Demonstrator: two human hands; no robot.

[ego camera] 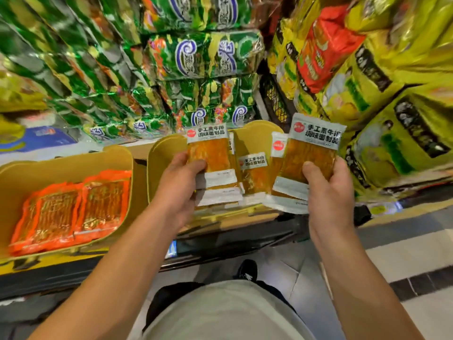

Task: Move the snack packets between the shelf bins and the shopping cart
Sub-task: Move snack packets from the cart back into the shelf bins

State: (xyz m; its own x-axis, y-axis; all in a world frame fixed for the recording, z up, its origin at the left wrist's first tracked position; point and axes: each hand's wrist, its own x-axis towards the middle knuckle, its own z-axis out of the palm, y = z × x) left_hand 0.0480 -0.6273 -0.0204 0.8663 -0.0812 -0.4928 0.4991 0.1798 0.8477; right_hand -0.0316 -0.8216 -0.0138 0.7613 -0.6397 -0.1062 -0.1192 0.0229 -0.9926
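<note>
Left hand [180, 182] pinches a snack packet stack [210, 153], frame centre; right hand [328, 190] pinches another stack [310, 153]. Light, slick film, likely slides; grip mid-body

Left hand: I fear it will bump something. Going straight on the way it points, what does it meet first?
Probably the back wall of the yellow bin just beyond the left hand and its packets; depth is unclear.

Stacks of shiny green foil bags [206, 55] fill the shelving above and to the left of the hands. To the upper right, large glossy yellow bags [382, 77] lean in rows, one red-orange bag [323, 50] among them. Below the forearms lies pale tiled floor [402, 251], with what seems a black shoe [247, 269].
</note>
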